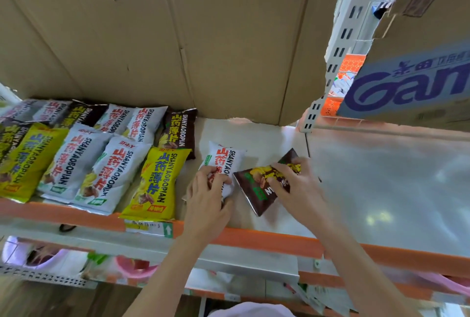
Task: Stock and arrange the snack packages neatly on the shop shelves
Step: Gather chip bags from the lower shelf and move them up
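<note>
Nearest to me, below the orange front edge (267, 239) of the shelf (274, 138), there are lower shelves with pink and green goods, too blurred to name. Over this edge both arms reach in. The left hand (206, 197) has its grip curled around the lower end of a white snack bag (226, 161), which lies flat on the shelf just right of the yellow bag (155, 182). The right hand (295, 184) pinches a brown snack bag (256, 187) at its upper part, fingers on top; this bag lies tilted, one corner pointing to the front edge, and it touches or nearly touches the white one.

I think the step in hand is to lay these two bags into the row. To do it well, the white bag should slide left until it sits beside the yellow one, at the same slant, text in the same direction. The brown bag then needs a turn to lie parallel, not crossed. Gentle pressure is better, because such puffed bags slip and crush easily.

Further back, a second row of bags (150, 123) lies against the cardboard wall (178, 37), and a carton with blue letters (412, 80) stands on the right
</note>
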A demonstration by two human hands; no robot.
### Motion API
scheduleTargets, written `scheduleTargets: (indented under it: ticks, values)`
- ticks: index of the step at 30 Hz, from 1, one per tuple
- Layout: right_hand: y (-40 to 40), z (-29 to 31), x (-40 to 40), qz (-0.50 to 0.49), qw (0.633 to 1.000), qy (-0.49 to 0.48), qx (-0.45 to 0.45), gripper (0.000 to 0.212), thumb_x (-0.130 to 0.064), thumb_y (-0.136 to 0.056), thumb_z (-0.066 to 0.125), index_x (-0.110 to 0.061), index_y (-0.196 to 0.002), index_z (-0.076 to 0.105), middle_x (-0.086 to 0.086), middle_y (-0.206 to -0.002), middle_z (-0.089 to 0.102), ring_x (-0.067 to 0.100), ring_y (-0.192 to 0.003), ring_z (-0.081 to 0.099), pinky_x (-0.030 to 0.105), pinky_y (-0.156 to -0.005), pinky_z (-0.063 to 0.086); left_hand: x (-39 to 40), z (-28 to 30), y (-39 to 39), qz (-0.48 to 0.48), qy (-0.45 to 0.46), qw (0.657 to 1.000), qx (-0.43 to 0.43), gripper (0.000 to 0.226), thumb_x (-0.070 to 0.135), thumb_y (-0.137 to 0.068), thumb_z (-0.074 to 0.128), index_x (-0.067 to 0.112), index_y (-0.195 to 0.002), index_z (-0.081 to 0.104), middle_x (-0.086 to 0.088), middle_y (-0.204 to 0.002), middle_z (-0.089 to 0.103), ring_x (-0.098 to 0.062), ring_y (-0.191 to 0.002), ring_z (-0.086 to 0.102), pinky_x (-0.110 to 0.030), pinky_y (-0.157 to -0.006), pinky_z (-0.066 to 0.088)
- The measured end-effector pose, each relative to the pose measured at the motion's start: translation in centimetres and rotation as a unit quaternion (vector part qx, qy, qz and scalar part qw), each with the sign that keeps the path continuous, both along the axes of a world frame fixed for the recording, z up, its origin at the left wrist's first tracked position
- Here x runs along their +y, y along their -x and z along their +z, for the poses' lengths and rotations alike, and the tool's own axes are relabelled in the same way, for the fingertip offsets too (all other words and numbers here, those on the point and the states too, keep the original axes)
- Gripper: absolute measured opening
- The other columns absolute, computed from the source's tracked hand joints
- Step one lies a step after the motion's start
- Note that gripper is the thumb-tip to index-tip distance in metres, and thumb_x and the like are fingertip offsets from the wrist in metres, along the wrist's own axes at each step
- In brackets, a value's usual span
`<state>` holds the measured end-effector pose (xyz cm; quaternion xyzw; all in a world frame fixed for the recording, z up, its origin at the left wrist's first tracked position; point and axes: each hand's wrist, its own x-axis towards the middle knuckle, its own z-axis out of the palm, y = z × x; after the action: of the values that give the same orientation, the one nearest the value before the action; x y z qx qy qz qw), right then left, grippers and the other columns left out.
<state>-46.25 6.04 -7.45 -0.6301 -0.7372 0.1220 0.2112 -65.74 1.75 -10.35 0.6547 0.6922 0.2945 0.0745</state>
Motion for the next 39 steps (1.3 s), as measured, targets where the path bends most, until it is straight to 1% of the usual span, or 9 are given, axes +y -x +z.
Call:
scheduleTargets:
  ticks: [3, 9, 14, 19, 21, 28, 32, 35, 39]
  values:
    - [1.2, -0.6, 0.3, 0.036, 0.998, -0.005, -0.060, 0.040, -0.051, -0.089, 0.048, -0.035, -0.125, 0.053, 0.002, -0.138, 0.031, 0.025, -0.119, 0.022, 0.033, -0.103, 0.023, 2.1, -0.2, 0.6, -0.014, 0.005, 0.999, 0.032, 0.032, 0.029, -0.082, 0.050, 0.020, -0.112, 0.058, -0.010, -0.133, 0.041, -0.029, -0.131, 0.032, -0.041, -0.108, 0.022]
    - [2.9, -0.7, 0.1, 0.154, 0.987, 0.032, -0.020, 0.030, -0.038, -0.090, 0.051, -0.036, -0.120, 0.053, -0.008, -0.154, 0.016, 0.022, -0.127, 0.021, 0.030, -0.105, 0.022, 8.4, -0.6, 2.3, -0.046, 0.049, 0.991, 0.114, 0.045, 0.031, -0.098, 0.037, 0.021, -0.143, 0.036, -0.018, -0.151, 0.019, -0.033, -0.144, 0.001, -0.039, -0.115, 0.000]
    - [4.9, -1.5, -1.9, 0.158, 0.987, 0.019, -0.008, 0.047, -0.044, -0.093, 0.046, -0.039, -0.138, 0.034, -0.017, -0.155, 0.009, 0.016, -0.132, 0.018, 0.032, -0.108, 0.027, 12.3, 0.6, 2.5, -0.063, 0.198, 0.973, 0.102, 0.054, 0.038, -0.101, 0.023, 0.022, -0.150, 0.009, -0.015, -0.157, -0.006, -0.031, -0.143, -0.016, -0.041, -0.116, -0.009]
    - [7.3, -1.9, -4.1, 0.101, 0.995, -0.002, 0.023, 0.055, -0.047, -0.088, 0.052, -0.029, -0.137, 0.035, -0.006, -0.149, 0.022, 0.017, -0.131, 0.027, 0.032, -0.104, 0.036, 9.6, 3.0, 4.4, -0.095, 0.100, 0.982, -0.126, 0.042, 0.020, -0.102, 0.031, 0.002, -0.139, 0.039, -0.016, -0.148, 0.034, -0.025, -0.140, 0.024, -0.026, -0.111, 0.015]
    - [8.5, -2.1, -5.4, 0.049, 0.997, -0.053, 0.034, 0.052, -0.039, -0.081, 0.066, -0.021, -0.127, 0.049, 0.009, -0.129, 0.041, 0.026, -0.115, 0.042, 0.036, -0.090, 0.046, 6.7, 3.2, 4.7, -0.090, 0.042, 0.987, -0.130, 0.033, 0.015, -0.099, 0.039, 0.002, -0.127, 0.051, -0.013, -0.132, 0.047, -0.026, -0.126, 0.042, -0.026, -0.101, 0.028]
    - [10.4, -3.4, -7.6, -0.026, 0.987, -0.097, 0.122, 0.038, -0.008, -0.071, 0.076, -0.004, -0.103, 0.056, 0.017, -0.106, 0.048, 0.029, -0.094, 0.051, 0.034, -0.075, 0.049, 0.4, 1.6, 2.7, -0.105, 0.126, 0.967, -0.193, 0.040, 0.022, -0.090, 0.057, 0.012, -0.127, 0.045, -0.007, -0.111, 0.055, -0.025, -0.107, 0.053, -0.031, -0.087, 0.042]
    - [9.9, -3.2, -8.2, 0.031, 0.986, -0.103, 0.126, 0.022, -0.004, -0.073, 0.074, -0.005, -0.087, 0.056, 0.012, -0.099, 0.049, 0.022, -0.082, 0.052, 0.022, -0.069, 0.044, -0.9, 1.6, 2.4, -0.099, 0.054, 0.954, -0.276, 0.038, 0.008, -0.081, 0.064, 0.015, -0.116, 0.048, -0.005, -0.096, 0.053, -0.021, -0.089, 0.055, -0.032, -0.076, 0.044]
    - [9.6, -2.6, -7.2, 0.068, 0.989, -0.043, 0.126, 0.017, -0.001, -0.077, 0.065, -0.009, -0.090, 0.056, 0.006, -0.109, 0.049, 0.018, -0.088, 0.054, 0.021, -0.073, 0.043, -2.2, 1.3, 3.0, -0.090, -0.019, 0.961, -0.261, 0.031, -0.006, -0.079, 0.055, 0.011, -0.104, 0.051, -0.003, -0.087, 0.051, -0.018, -0.079, 0.052, -0.024, -0.069, 0.041]
    - [9.2, -1.9, -5.3, 0.141, 0.975, 0.068, 0.157, 0.025, -0.001, -0.083, 0.053, -0.015, -0.103, 0.054, -0.006, -0.128, 0.048, 0.015, -0.107, 0.054, 0.020, -0.083, 0.040, -3.0, 1.3, 3.3, -0.089, -0.057, 0.989, -0.106, 0.028, -0.008, -0.069, 0.054, 0.004, -0.094, 0.062, -0.013, -0.094, 0.053, -0.031, -0.087, 0.052, -0.039, -0.075, 0.044]
